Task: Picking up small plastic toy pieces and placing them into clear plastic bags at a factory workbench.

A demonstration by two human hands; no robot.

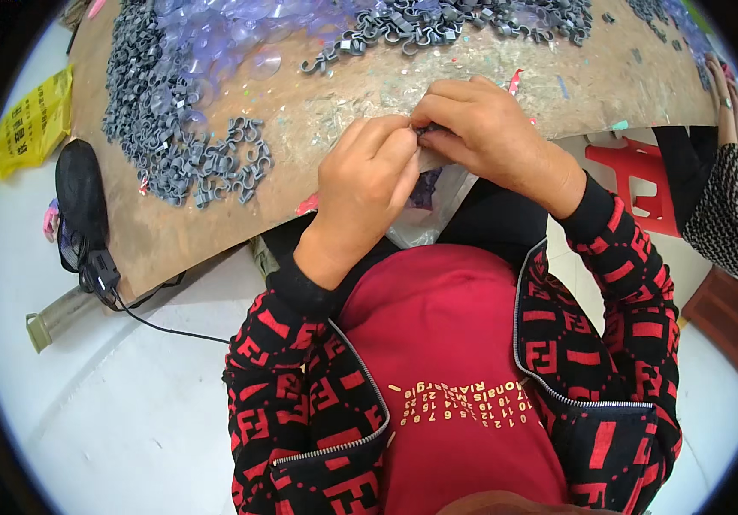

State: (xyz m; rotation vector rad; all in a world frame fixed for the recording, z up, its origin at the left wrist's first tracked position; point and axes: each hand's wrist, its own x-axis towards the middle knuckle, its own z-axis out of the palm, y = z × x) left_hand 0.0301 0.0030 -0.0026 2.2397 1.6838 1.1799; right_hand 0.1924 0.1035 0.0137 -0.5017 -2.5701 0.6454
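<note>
My left hand (365, 167) and my right hand (485, 129) meet at the table's near edge, fingertips almost touching. Both are closed in a pinch around a small dark grey piece (426, 130); most of it is hidden by the fingers, so its exact kind does not show. To the left of my hands lies a heap of grey plastic hook clips (240, 163). Beyond them spread clear, bluish suction cups (232, 43), with more grey clips (420, 26) along the far side. Below my hands, a clear plastic bag (450, 202) with something dark purple rests over my lap.
The wooden table (326, 107) carries small coloured scraps. At its left edge sit a black padded item (81, 184) with a cable and a yellow bag (39, 120). A red stool (639, 176) stands at right, near another person's arm (727, 112).
</note>
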